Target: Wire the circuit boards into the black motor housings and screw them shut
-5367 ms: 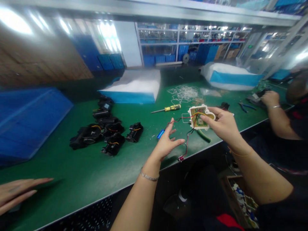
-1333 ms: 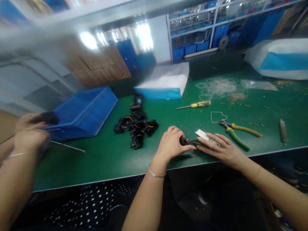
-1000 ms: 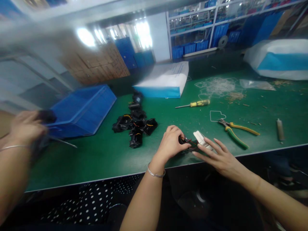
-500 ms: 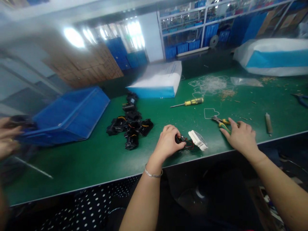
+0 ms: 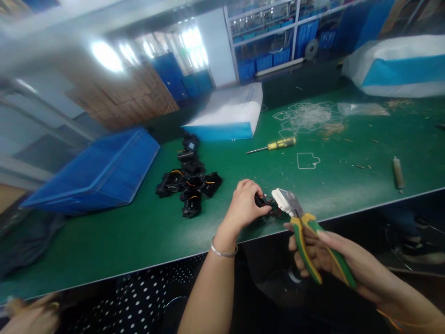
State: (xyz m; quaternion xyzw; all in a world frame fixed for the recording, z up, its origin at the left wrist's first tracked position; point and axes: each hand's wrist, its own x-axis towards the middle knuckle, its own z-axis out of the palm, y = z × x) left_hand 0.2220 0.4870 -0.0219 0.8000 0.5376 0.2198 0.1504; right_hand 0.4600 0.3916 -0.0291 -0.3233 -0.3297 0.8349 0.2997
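Take the left hand (image 5: 241,204) as the centre of the clock. It is curled round a black part (image 5: 259,201) near the front edge of the green worktop (image 5: 139,236), with red and dark wires (image 5: 277,212) loose at three o'clock. The white housing (image 5: 279,200) sits tilted just beyond them. At four o'clock, apart from the left, the right hand (image 5: 358,260) is wrapped about yellow-and-green pliers (image 5: 301,237); their blurred tips overlap the housing, and I cannot tell whether they touch it.

A yellow-handled screwdriver (image 5: 281,144) lies at one o'clock, a thin white frame (image 5: 308,167) at two, black assemblies (image 5: 190,204) between nine and ten. The white bag (image 5: 225,107) towards twelve carries faint marks too blurred to read; a pale label (image 5: 191,146) on the farthest assembly is equally illegible.
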